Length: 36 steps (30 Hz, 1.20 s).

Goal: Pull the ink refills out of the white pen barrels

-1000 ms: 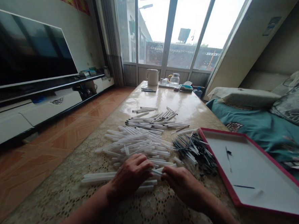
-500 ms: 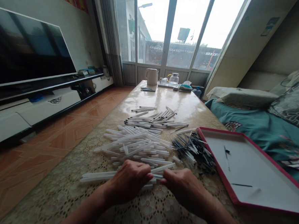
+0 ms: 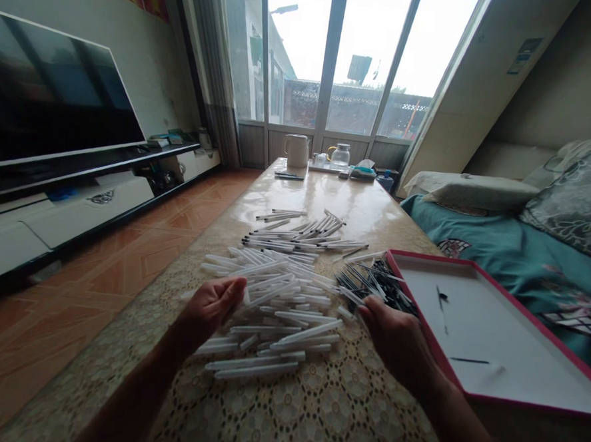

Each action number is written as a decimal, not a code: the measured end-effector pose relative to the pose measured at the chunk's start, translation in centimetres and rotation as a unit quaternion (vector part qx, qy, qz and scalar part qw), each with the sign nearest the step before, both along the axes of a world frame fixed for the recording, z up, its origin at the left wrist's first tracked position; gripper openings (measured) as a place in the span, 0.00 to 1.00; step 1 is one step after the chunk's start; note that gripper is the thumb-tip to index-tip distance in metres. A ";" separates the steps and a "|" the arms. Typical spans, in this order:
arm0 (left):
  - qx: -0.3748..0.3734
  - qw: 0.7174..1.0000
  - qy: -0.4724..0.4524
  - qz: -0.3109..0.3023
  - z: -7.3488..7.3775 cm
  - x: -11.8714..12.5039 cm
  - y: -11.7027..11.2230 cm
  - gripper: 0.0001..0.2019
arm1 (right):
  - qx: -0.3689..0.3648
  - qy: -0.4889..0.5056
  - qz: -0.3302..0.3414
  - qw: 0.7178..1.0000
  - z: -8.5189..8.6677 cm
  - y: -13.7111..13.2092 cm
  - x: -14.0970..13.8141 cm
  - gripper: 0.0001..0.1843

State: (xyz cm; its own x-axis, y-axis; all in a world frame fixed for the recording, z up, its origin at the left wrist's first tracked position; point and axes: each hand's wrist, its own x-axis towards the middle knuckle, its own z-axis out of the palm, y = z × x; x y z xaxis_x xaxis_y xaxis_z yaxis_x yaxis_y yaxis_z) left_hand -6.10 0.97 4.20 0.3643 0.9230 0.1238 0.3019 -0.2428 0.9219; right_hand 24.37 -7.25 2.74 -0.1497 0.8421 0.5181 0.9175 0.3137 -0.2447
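My left hand [image 3: 213,303] is closed just over the left side of a heap of translucent white pen barrels [image 3: 280,313]. Whatever its fingers may hold is hidden. At the heap's right, my right hand [image 3: 389,323] pinches the near end of a slim white pen tube [image 3: 351,296]. That tube slants toward a pile of dark-tipped pen refills [image 3: 384,283], partly covered by the hand. Behind the barrels lie several white pens with black ends [image 3: 319,230]. Two long barrels [image 3: 256,371] rest nearest me on the patterned tabletop.
A shallow pink-edged box lid [image 3: 519,335] at right holds a few loose pen parts. Farther along the table [image 3: 325,396] stand a jug [image 3: 296,151], a glass pot [image 3: 340,157] and a tissue pack [image 3: 363,170]. A sofa [image 3: 489,239] flanks the right side.
My hands were close together on one thin tube over the front of the heap. They have moved apart, left hand to the left and right hand toward the refills.
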 end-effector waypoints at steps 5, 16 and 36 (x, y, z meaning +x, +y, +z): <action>0.202 0.965 0.153 0.062 0.1 0.1 0.3 0.15 | -0.028 0.028 0.042 0.998 -1.1 0.8 -2.0 0.19; 0.233 0.962 0.059 0.130 -1.0 2.4 -0.5 0.15 | -0.113 0.072 0.085 0.987 -1.2 0.4 -4.2 0.14; -0.201 0.945 -0.257 -0.013 -2.0 4.1 -1.6 0.11 | -0.215 0.353 0.151 0.898 -2.1 0.6 -3.2 0.21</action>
State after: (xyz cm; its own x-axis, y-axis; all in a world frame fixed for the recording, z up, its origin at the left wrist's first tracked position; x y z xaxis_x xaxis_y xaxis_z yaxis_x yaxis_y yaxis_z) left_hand -1.95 -0.62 2.18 0.3742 0.9248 -0.0687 -0.2117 0.1573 0.9646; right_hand 21.12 -6.63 0.67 -0.1671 0.9631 0.2110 0.3743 0.2600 -0.8901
